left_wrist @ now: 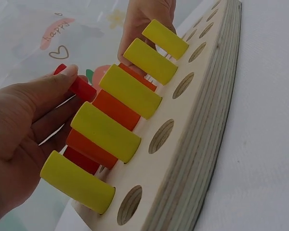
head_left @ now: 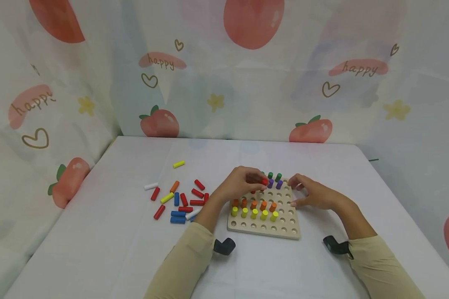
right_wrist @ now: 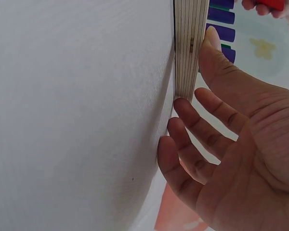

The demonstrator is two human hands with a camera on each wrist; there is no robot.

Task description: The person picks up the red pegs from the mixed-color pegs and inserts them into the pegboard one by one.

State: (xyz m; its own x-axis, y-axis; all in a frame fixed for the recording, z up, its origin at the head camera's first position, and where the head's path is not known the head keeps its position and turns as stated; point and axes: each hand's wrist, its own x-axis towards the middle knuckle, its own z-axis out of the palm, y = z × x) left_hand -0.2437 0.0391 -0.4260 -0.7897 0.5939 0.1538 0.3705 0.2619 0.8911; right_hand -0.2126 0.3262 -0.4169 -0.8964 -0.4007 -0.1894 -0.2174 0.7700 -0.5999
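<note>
My left hand [head_left: 243, 182] pinches a red peg [left_wrist: 84, 88] between thumb and fingers, above the wooden pegboard [head_left: 268, 231]. A front row of yellow pegs [head_left: 254, 214] stands upright in the holes, with orange pegs [head_left: 253, 204] directly behind. Farther back are red pegs [head_left: 252, 192], partly covered by the left hand, then purple pegs [head_left: 279, 184] and green pegs [head_left: 278, 177]. At the board's far right corner my right hand [head_left: 318, 194] holds the edge, thumb on its side and fingers curved around the far end.
Left of the board, loose red, blue, yellow, white and orange pegs lie scattered; a blue peg [head_left: 177, 220] is among the nearest. One yellow peg [head_left: 178, 164] lies farther back. Black wrist-worn devices [head_left: 224, 246] sit at both sleeves. A printed cloth [head_left: 247, 91] hangs behind the table.
</note>
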